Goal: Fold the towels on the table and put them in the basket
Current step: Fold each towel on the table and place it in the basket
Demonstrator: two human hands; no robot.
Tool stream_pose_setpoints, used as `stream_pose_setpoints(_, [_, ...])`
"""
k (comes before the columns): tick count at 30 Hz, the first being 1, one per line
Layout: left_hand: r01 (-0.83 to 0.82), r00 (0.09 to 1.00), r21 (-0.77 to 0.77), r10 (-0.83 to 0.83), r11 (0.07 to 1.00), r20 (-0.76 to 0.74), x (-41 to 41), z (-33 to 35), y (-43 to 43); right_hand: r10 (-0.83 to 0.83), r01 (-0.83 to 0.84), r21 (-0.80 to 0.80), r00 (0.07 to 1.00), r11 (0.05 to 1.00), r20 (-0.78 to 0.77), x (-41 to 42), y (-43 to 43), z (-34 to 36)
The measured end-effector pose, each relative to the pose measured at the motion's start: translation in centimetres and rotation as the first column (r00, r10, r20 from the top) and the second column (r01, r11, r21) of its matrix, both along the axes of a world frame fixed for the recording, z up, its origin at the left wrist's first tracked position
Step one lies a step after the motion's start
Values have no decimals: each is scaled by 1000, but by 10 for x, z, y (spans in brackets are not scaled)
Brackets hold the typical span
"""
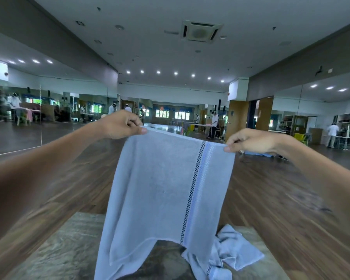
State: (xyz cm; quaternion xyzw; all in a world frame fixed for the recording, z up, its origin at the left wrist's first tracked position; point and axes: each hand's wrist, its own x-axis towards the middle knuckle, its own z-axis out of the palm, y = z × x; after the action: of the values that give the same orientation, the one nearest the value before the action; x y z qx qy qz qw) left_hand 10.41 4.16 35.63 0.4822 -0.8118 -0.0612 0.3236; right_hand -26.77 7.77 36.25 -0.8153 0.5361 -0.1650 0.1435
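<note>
The left grip is raised in front of the person, its thumb and curled fingers pinching the top left corner of a pale blue towel. The towel hangs in the air between the two arms, spread flat and facing the camera. As held it is taller than wide, its long axis running top to bottom. Its top edge is stretched taut and slopes down a little toward the right. A checked dark band with a lighter blue stripe beside it runs down the towel near its right edge, parallel to that edge. The lower edge arches up in the middle, and the two lower ends hang lower in front of the bench. Whether they touch it cannot be told. The right grip pinches the top right corner between thumb and fingers, slightly lower in the picture than the left one.

Below, on the right part of the mottled bench, a second pale blue towel lies crumpled, partly behind the hanging one. A wooden floor lies around the bench, and mirrors line the left wall. Small figures stand far off.
</note>
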Motion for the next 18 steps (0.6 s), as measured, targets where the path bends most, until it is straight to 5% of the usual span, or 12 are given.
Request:
stream_pose_setpoints(4, [46, 998, 102, -43, 994, -35, -24, -18, 15, 16, 7, -133, 986, 991, 167, 15, 2, 1])
stream_pose_setpoints(12, [270, 931, 134, -223, 954, -288, -124, -67, 23, 96, -84, -195, 994, 977, 54, 55, 0, -10])
stream_pose_setpoints(18, [314, 899, 124, -252, 942, -358, -140, -75, 21, 102, -76, -182, 985, 980, 137, 46, 5, -17])
